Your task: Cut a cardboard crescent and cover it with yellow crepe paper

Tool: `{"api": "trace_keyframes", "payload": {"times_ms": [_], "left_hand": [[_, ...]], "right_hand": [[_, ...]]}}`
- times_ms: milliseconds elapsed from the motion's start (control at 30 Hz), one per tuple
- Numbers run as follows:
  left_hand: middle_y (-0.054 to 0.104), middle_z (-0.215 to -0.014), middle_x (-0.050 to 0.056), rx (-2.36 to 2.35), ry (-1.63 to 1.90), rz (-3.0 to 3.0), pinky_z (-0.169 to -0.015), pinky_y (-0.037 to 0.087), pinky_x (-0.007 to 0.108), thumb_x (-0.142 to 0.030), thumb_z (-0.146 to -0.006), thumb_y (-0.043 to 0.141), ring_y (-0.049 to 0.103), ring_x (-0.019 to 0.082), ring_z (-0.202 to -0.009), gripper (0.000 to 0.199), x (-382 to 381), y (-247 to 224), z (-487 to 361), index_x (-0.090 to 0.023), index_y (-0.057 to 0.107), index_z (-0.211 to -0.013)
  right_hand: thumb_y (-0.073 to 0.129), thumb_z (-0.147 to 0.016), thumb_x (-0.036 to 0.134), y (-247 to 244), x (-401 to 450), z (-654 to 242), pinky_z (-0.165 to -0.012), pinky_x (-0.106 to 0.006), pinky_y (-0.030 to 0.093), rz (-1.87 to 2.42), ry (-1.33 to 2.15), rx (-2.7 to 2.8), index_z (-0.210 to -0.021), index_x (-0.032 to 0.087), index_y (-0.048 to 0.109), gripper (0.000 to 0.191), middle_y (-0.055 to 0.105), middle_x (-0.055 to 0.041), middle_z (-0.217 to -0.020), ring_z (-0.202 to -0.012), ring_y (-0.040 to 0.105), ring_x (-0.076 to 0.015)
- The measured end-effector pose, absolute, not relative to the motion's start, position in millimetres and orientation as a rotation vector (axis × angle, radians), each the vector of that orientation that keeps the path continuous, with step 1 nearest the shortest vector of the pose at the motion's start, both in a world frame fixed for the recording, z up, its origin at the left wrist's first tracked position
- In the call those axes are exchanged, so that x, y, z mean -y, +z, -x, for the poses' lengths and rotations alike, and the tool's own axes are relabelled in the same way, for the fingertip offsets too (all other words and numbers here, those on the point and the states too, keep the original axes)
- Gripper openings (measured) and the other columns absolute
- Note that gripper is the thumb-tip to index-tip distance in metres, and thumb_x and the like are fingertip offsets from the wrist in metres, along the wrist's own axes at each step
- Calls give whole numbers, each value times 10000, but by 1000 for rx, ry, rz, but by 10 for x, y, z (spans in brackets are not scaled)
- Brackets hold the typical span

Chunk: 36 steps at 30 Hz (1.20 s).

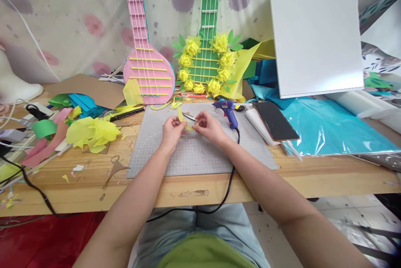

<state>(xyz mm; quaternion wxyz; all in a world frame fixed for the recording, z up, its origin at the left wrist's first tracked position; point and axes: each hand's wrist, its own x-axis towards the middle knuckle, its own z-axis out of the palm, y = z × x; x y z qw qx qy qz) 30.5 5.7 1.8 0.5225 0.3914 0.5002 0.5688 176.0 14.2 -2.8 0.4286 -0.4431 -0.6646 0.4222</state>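
A narrow strip of yellow crepe paper (180, 114) stretches between my two hands, above the grey cutting mat (150, 151). My left hand (173, 132) pinches it between thumb and fingers, with one end rising past the fingertips. The fingers of my right hand (209, 126) are closed on the strip's other end. Just behind my hands lie scissors (189, 116), partly hidden. A blue hot glue gun (228, 112) rests to the right of my right hand, its black cord running down over the table edge.
A pink paper guitar (148, 67) and a green one with yellow flowers (206, 59) lean at the back. Crumpled yellow paper (93, 133) and scraps lie left. A phone (275, 120), blue wrapped sheets (338, 126) and a white board (318, 42) are right.
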Motion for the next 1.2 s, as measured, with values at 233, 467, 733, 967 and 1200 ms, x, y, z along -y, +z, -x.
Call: {"api": "trace_keyframes", "payload": {"times_ms": [233,467,733,967,1200], "left_hand": [[611,-726,8,-1173,1303,-817,-567,519,271,-449,-686,634,636,152,-661,362,-55,67,-265,-177,487,-874],[624,-713,23,-1339,1526,-756,-588,502,246,-251,-787,539,631,135,-685,129,-101,23,-246,-153,514,-706],[642,-735,20,-1309,1453,-929,-625,514,294,-161,-562,740,640,153,-671,365,-63,-40,-309,-178,419,-735],[624,-658,-22,-1344,1378,-1035,-543,505,286,-217,-506,787,630,161,-576,574,-58,-67,-305,-217,318,-837],[604,-719,-19,-1227,1487,-938,-582,517,271,-259,-633,700,661,162,-666,425,-81,-20,-271,-207,353,-874]], "right_hand": [[583,-665,262,5,-109,-1755,-572,-263,402,1129,1017,1708,-834,217,388,262,529,59,-647,-568,505,-105],[571,-668,240,-10,-116,-1773,-559,-258,404,1166,1000,1711,-824,219,393,238,527,56,-645,-567,516,-106],[581,-660,251,-36,-127,-1770,-574,-258,401,1178,978,1704,-817,221,384,254,507,59,-647,-575,499,-103],[565,-681,264,-19,-98,-1767,-547,-245,377,1128,980,1764,-831,221,377,244,485,76,-615,-541,467,-94],[564,-668,251,-65,-126,-1780,-556,-246,390,1149,993,1737,-818,222,379,240,494,68,-635,-558,482,-96]]}}
